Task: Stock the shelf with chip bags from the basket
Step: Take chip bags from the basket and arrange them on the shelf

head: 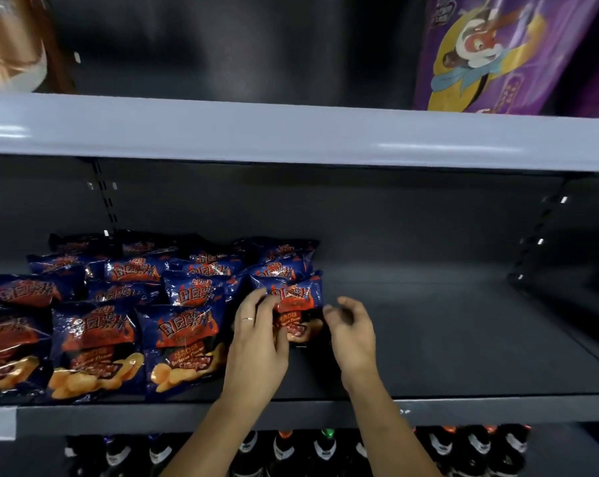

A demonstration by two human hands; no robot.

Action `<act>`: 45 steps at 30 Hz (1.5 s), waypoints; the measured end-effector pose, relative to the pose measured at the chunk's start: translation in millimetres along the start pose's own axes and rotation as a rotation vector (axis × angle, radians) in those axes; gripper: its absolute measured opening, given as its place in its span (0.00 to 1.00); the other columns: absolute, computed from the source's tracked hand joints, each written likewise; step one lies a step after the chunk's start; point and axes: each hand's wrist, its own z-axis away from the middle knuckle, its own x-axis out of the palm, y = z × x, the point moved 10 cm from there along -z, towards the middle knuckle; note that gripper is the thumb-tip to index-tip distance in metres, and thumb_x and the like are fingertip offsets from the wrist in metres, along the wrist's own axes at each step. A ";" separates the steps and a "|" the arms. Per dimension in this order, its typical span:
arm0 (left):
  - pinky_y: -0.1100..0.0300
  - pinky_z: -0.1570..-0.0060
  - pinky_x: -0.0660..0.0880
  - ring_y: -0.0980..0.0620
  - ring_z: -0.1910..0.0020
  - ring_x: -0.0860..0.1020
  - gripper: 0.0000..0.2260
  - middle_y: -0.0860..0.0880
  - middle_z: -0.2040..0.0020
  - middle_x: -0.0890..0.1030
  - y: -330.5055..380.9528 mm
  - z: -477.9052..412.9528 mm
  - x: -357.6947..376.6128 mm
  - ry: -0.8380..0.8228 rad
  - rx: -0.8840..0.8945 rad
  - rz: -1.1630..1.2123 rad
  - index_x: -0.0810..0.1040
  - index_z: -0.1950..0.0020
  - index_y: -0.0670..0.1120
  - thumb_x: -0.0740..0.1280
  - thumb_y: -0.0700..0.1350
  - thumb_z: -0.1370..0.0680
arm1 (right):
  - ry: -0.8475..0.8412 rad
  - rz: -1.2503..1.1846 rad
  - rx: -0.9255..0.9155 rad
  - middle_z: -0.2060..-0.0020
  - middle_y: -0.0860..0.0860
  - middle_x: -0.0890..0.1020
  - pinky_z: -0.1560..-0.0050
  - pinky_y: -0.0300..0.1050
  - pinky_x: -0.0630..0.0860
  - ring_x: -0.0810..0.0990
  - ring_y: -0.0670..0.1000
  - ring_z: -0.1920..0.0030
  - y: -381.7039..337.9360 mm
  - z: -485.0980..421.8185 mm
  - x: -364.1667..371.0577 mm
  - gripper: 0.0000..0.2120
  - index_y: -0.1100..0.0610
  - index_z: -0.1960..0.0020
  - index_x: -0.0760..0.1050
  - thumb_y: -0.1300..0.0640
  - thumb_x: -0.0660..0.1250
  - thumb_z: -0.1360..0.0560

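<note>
Grey shelf (463,339): chip bags (184,335) fill its left half in four columns running front to back, at least twelve in all; the right half lies open to the front edge. Left hand (256,342), fingers curled, pinches the front chip bag (294,297) of the fourth column. Right hand (354,333), fingers loosely curled, holds nothing just beside that bag's right edge.

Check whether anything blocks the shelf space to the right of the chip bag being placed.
Nothing visible does. The left hand grips the chip bag at the right end of the stocked row. The shelf to its right shows only bare board. Only the right hand hovers there, holding nothing.
</note>
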 end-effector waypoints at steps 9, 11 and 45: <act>0.57 0.52 0.77 0.61 0.57 0.76 0.08 0.58 0.55 0.77 70.5 -4.6 31.0 -0.045 0.033 0.303 0.77 0.50 0.52 0.71 0.39 0.24 | 0.151 -0.265 -0.050 0.59 0.52 0.81 0.65 0.42 0.73 0.76 0.46 0.65 -34.8 4.1 -99.4 0.08 0.55 0.50 0.77 0.66 0.63 0.19; 0.56 0.54 0.78 0.59 0.59 0.77 0.08 0.57 0.58 0.78 97.4 4.4 51.7 -0.106 0.035 0.364 0.77 0.52 0.53 0.71 0.40 0.24 | 0.164 -0.296 -0.070 0.62 0.51 0.81 0.68 0.41 0.71 0.76 0.46 0.68 -42.1 10.0 -132.0 0.09 0.53 0.53 0.77 0.65 0.63 0.19; 0.60 0.61 0.72 0.53 0.56 0.79 0.05 0.53 0.57 0.81 125.9 514.2 557.0 -1.790 0.140 -0.135 0.79 0.53 0.49 0.68 0.50 0.21 | 0.918 -0.453 0.823 0.59 0.57 0.79 0.60 0.48 0.76 0.79 0.53 0.61 473.4 257.0 -527.0 0.09 0.62 0.44 0.77 0.58 0.61 0.18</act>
